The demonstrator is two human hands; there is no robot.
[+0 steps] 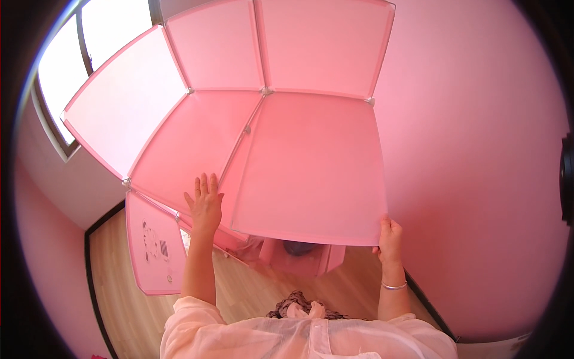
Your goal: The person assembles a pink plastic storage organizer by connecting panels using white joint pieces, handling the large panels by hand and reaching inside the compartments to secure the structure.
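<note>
A cabinet of pink plastic panels stands in front of me, joined at the corners by small connectors. My right hand, with a bracelet at its wrist, is closed on the near right corner of a large pink panel. That panel's near edge is raised, and its far edge lies along the connectors. My left hand is open, its fingers spread over the neighbouring pink panel near the gap between the two. Whether its palm presses on the surface is hard to tell.
Upright pink panels line the far side. At the left hangs a panel with a printed cartoon animal. Below the large panel, a dark item shows inside the cabinet. A pink wall stands close at right; a window is at upper left.
</note>
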